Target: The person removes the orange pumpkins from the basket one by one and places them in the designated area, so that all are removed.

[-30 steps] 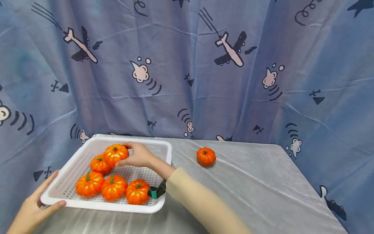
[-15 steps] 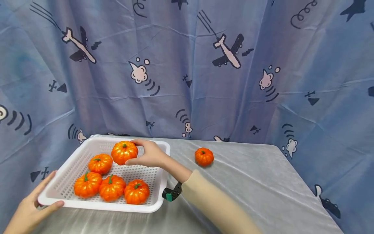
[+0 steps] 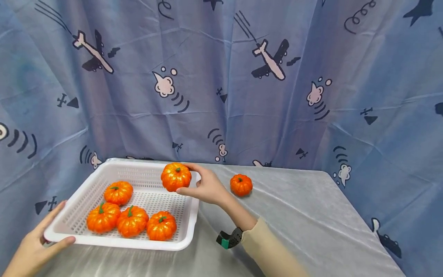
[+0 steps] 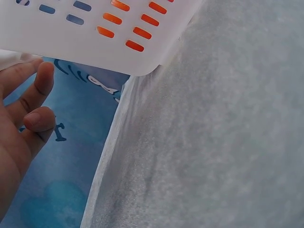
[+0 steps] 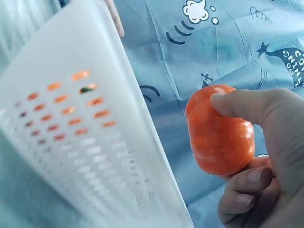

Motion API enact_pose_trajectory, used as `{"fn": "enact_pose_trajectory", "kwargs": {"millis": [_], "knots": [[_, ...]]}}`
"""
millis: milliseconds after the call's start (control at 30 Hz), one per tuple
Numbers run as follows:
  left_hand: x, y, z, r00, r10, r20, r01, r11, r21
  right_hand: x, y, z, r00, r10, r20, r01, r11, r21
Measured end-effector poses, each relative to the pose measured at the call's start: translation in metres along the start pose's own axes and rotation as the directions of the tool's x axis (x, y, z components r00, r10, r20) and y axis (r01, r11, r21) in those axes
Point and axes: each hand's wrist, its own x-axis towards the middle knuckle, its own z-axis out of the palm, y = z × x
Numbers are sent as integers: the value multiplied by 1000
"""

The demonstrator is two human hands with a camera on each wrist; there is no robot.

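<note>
My right hand (image 3: 209, 187) pinches a small orange pumpkin (image 3: 174, 177) between thumb and fingers, raised over the right end of a white plastic basket (image 3: 128, 242). In the right wrist view the thumb lies across the side of this pumpkin (image 5: 218, 137), beyond the basket's rim. Four... several more pumpkins (image 3: 132, 222) with green stems sit inside the basket, toward its left and front. My left hand (image 3: 36, 246) grips the basket's front left corner, thumb at the front rim and fingers along the left side.
Another pumpkin (image 3: 241, 185) lies on the grey cloth-covered table (image 3: 294, 215), right of the basket. A blue curtain (image 3: 194, 77) with airplane prints hangs behind the table. A black wrist strap (image 3: 230, 238) hangs below the right forearm.
My right hand has lifted the pumpkin up from beside the others and carried it right, to above the basket's right end. The left hand keeps its grip on the basket.
</note>
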Motion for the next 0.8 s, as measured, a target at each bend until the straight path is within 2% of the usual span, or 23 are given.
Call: {"fn": "enact_pose_trajectory", "kwargs": {"millis": [167, 333, 600, 800], "knots": [[4, 7, -1, 1000, -24, 14, 23, 1000, 13, -22, 9, -15, 999, 13, -33, -14, 999, -32], [6, 12, -3, 999, -46, 22, 45, 998, 39, -42, 21, -24, 997, 43, -71, -43, 999, -7], [1, 9, -3, 999, 19, -31, -19, 1000, -3, -58, 36, -34, 985, 107, -135, -99, 993, 68], [2, 13, -1, 998, -62, 30, 60, 997, 43, -59, 48, -42, 977, 128, -170, -125, 992, 26]]}}
